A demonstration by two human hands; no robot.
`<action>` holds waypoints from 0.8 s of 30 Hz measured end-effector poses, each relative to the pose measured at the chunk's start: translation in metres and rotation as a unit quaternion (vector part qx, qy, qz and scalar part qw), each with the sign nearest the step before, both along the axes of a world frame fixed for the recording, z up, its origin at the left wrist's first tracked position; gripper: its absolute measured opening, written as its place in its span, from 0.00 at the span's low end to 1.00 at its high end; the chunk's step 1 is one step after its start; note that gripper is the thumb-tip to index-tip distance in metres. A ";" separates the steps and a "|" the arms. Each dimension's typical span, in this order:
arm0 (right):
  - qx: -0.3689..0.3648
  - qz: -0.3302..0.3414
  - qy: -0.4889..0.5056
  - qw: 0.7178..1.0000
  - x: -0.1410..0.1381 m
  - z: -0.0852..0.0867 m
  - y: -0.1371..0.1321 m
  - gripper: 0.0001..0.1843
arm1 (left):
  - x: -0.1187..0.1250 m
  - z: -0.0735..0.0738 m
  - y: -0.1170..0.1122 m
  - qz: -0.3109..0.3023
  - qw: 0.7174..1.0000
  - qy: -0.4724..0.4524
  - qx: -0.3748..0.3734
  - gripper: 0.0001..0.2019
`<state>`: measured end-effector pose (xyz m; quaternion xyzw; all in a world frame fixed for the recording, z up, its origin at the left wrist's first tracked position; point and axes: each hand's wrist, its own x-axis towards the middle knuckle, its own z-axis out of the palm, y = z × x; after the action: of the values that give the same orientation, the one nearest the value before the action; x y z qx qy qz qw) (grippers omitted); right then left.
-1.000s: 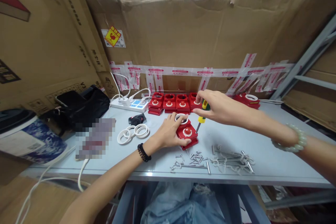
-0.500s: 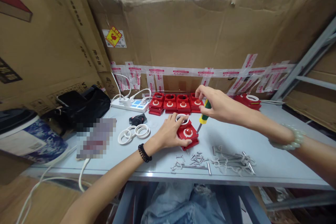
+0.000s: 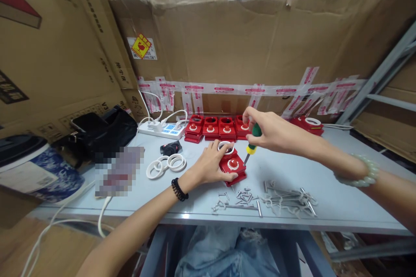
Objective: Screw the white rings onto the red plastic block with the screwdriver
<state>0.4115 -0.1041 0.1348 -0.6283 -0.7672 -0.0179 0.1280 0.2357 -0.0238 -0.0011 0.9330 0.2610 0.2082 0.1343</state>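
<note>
A red plastic part with a white ring and a red button lies in the middle of the grey table. My left hand presses on its left side and pins it down. My right hand grips a green and yellow screwdriver, whose tip touches the part's right edge. Just in front of the part lies a scatter of screws and long bolts.
A row of finished red parts lines the cardboard back wall, with one more at the right. White rings, a small black object, a power strip, a black bag and a blue-white tub sit left.
The screwdriver handle has turned in my right hand, its green part now facing up. My left hand and the red part stay in place.
</note>
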 end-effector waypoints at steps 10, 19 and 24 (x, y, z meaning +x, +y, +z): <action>0.019 0.004 0.020 1.000 -0.001 -0.003 0.002 0.09 | 0.000 0.000 0.000 -0.003 1.000 -0.006 -0.003 0.40; 0.027 -0.016 0.022 0.999 -0.002 -0.004 0.000 0.10 | 0.000 -0.001 0.000 -0.001 1.000 -0.003 0.001 0.40; 0.003 0.006 0.046 0.999 -0.003 -0.002 0.000 0.12 | 0.000 -0.001 0.000 0.000 1.000 -0.005 -0.001 0.40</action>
<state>0.4086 -0.1042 0.1331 -0.6231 -0.7643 0.0095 0.1658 0.2353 -0.0239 -0.0019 0.9318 0.2606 0.2128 0.1361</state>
